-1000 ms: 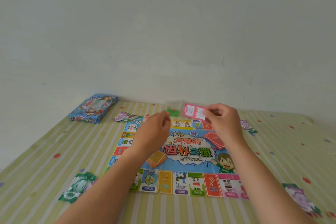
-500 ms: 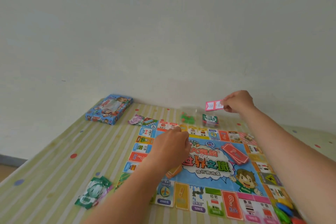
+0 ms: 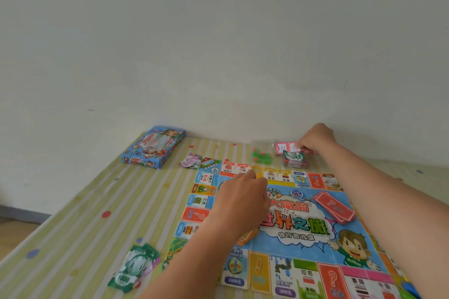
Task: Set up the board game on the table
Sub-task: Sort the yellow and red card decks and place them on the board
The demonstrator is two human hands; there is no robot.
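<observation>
Pink, thin and light, the card (image 3: pixel 286 147) (bendy, best taken by an edge) is pinched by the right hand (image 3: pixel 315 139), just above the stack (image 3: pixel 294 160) beyond the board (image 3: pixel 315 245). Left of that hand, a clear bag (image 3: pixel 261 155) holds green pieces. The left hand (image 3: pixel 243 198) hovers curled over the board; whether it grips anything cannot be told.

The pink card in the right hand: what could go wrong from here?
1. The right hand holds the pink card just above the small card pile; a careless drop may knock the pile askew.
2. The bag of green pieces lies close beside that pile and may get pushed.
3. The arm of the left hand reaches over the orange cards on the board; pulling back could shift them.
</observation>
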